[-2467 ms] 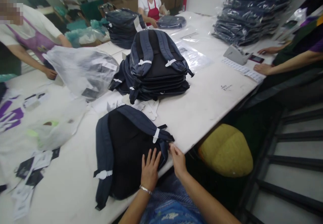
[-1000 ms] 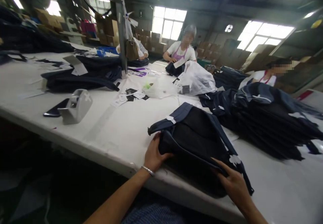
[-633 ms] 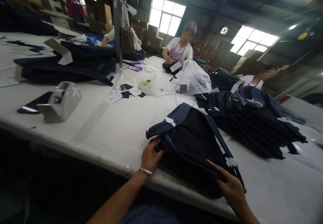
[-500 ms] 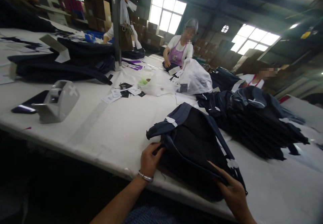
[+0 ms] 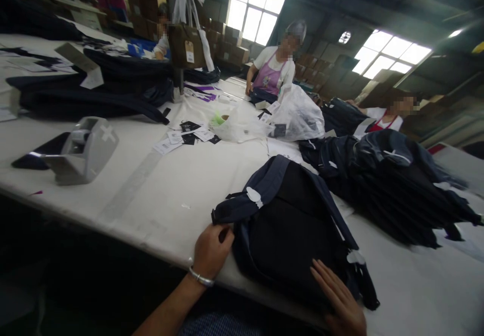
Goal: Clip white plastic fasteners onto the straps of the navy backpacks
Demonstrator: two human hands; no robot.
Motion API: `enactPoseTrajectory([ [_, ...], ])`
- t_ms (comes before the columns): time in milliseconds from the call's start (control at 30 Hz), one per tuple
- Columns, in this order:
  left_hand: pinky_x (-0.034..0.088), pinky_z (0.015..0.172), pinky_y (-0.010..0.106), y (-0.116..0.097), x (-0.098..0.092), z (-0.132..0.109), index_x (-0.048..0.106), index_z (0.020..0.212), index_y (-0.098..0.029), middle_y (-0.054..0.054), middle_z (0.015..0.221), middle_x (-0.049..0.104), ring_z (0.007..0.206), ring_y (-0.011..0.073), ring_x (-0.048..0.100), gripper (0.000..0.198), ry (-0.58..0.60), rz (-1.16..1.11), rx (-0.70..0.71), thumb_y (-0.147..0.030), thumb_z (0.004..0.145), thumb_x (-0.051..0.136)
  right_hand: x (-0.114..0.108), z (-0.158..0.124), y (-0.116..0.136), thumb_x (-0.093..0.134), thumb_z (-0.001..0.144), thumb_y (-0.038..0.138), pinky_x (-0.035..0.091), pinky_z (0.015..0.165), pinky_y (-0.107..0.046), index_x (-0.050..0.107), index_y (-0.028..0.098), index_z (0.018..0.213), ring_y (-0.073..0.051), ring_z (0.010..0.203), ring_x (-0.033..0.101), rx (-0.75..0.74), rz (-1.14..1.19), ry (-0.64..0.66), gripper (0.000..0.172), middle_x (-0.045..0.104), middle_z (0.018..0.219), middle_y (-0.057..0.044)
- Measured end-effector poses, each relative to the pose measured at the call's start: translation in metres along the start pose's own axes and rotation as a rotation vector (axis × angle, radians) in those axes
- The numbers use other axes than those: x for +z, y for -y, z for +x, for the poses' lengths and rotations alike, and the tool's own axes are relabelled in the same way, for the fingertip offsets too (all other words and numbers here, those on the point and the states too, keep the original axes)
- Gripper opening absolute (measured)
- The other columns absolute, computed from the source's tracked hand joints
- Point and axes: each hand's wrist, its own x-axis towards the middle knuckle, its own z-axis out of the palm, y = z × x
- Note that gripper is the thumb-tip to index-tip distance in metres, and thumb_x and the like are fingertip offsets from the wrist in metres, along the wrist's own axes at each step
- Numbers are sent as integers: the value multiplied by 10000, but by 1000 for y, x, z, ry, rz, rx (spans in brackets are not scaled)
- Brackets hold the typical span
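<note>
A dark navy backpack (image 5: pixel 289 225) lies back panel up on the white table in front of me, its shoulder straps on top. White paper-like pieces are wrapped round both straps. My left hand (image 5: pixel 214 250), with a silver bangle at the wrist, has its fingers curled in a pinch at the bag's left edge, just below the strap end. The fingertips are partly hidden there. Flat on the lower right of the back panel rests my right hand (image 5: pixel 340 298), fingers stretched out.
A pile of dark backpacks (image 5: pixel 381 189) lies to the right. Left are a grey tape dispenser (image 5: pixel 86 152) and more dark bags (image 5: pixel 113 89). Tags (image 5: pixel 189 133), a clear plastic bag (image 5: pixel 298 114) and a post (image 5: pixel 176 76) stand or lie farther back. Co-workers are across the table.
The backpack's back panel lies flatter, and its lower strap end has swung out to the right. My right hand went from gripping the edge to lying flat; my left hand shifted left.
</note>
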Motion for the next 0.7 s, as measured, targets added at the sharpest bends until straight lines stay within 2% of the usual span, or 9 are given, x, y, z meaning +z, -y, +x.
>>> enactPoseTrajectory([
  [167,495,796,323,-1,-10,-5,675,990,-199,65,927,707,853,201,656,238,144,-135,52,-295,841,516,-2,-1,0,387,663,56,434,1023,-456,350,221,1431,-289,1277,452,-27,-70,32,786,452,1415,-38],
  [333,506,784,349,-4,-1,-6,665,1030,-186,72,909,711,812,223,654,289,155,-98,59,-214,748,606,-10,18,21,510,678,165,504,967,-439,313,213,1449,-308,1197,531,101,-210,127,797,450,1415,-43],
  [400,505,786,344,-3,0,-3,668,1035,-194,65,932,713,814,217,656,299,202,-144,62,-198,743,605,-10,24,28,537,716,212,527,945,-422,333,231,1440,-301,1170,556,181,-208,128,753,450,1416,-39],
  [500,514,739,325,-2,-1,-2,643,1082,-194,55,940,707,784,205,654,379,264,-221,22,-210,703,651,-10,27,29,506,830,253,513,972,-397,400,275,1397,-255,1157,575,268,-93,66,577,519,1359,-14],
  [567,511,769,346,-5,-2,-3,630,1093,-186,64,953,695,826,221,648,425,218,-206,-5,-241,675,689,-11,28,26,503,873,307,505,978,-383,462,272,1351,-239,1124,599,330,-7,19,481,580,1294,-13],
  [700,434,961,434,-16,3,-9,600,1134,-182,104,1121,641,1099,285,570,523,65,-229,-11,-389,671,724,-15,28,21,537,871,371,500,975,-355,552,253,1273,-242,1097,614,435,106,-21,419,621,1237,-22],
])
